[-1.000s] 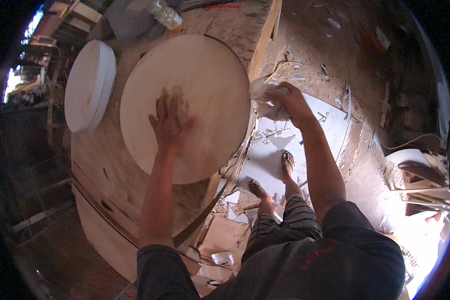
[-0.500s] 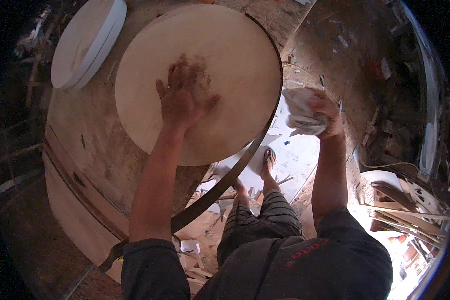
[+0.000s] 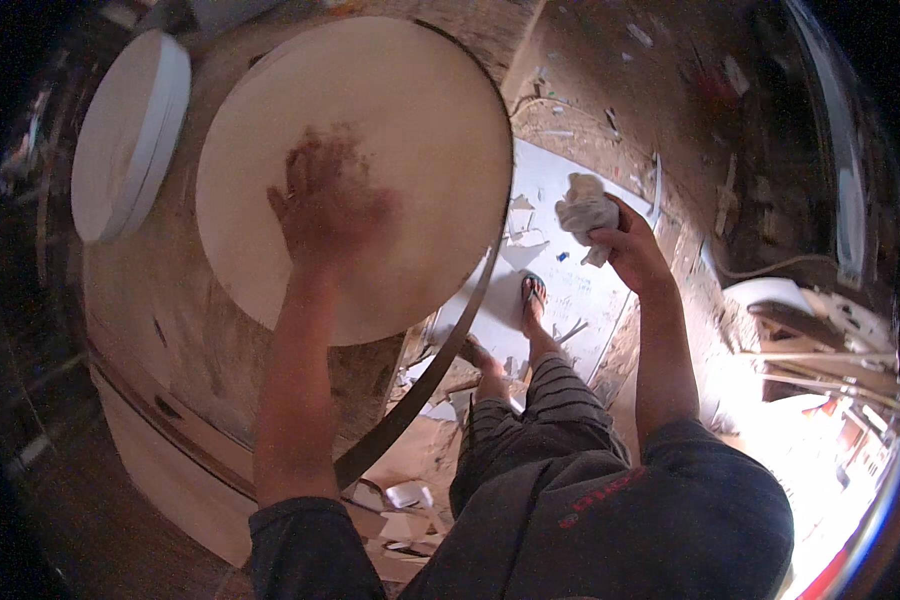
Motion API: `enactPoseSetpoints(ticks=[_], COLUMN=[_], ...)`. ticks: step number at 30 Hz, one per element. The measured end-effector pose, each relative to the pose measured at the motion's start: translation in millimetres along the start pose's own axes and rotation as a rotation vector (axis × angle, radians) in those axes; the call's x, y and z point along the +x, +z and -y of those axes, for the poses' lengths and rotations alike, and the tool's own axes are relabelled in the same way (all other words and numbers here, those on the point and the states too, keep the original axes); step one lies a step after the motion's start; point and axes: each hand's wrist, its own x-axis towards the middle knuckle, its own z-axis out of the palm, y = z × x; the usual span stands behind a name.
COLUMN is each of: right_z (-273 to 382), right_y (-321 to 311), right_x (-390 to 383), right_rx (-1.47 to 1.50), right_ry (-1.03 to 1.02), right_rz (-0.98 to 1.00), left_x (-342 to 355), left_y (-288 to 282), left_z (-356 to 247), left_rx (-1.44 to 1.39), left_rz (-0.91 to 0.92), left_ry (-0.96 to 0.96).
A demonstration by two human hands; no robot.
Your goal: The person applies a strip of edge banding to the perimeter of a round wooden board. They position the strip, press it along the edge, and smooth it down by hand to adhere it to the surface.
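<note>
A large, round, pale wooden disc [image 3: 440,140] lies on the worktable to my left. My left hand [image 3: 328,215] rests on its face with the fingers spread, slightly smeared by motion. A brownish smudge shows around those fingers. Out to the right, apart from the disc, my right hand [image 3: 632,252] grips a crumpled whitish rag [image 3: 584,212] above the floor. Along the disc's right edge runs a dark, narrow strip [image 3: 420,405], which curves away below it and passes behind my left forearm.
Farther left on the worktable [image 3: 185,335] sits a second round piece [image 3: 130,135] with white sides. A white sheet [image 3: 570,300] lies under my feet, strewn with scraps. Wood offcuts [image 3: 830,360] are piled at the right. A cord [image 3: 770,268] trails there.
My right hand has turned, and the rag looks more bunched up, held nearer the fingertips. The left hand stays on the disc. The whole view has shifted somewhat.
</note>
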Motion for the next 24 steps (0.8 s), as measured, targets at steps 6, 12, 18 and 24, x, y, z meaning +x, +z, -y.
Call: enactPoseSetpoints(ticks=[6, 12, 18, 24], right_z=[-27.7, -11.6, -10.3, 20.9], right_y=[-45.7, -43.7, 18.6, 55.7], right_x=[-3.7, 47.8, 106.0, 146.4], right_rx=[-0.474, -0.164, -0.323, -0.321], right_ry=[-0.107, -0.192, -0.257, -0.266], right_rz=[-0.104, 0.065, -0.033, -0.008], left_x=[17.5, 41.6, 46.5, 40.6], left_y=[3.4, 35.4, 33.7, 34.4], left_z=[23.7, 49.3, 46.5, 53.2], left_rx=[-0.011, 0.077, -0.001, -0.013], left_rz=[0.015, -0.154, -0.11, -0.115], left_ry=[0.11, 0.195, 0.192, 0.205])
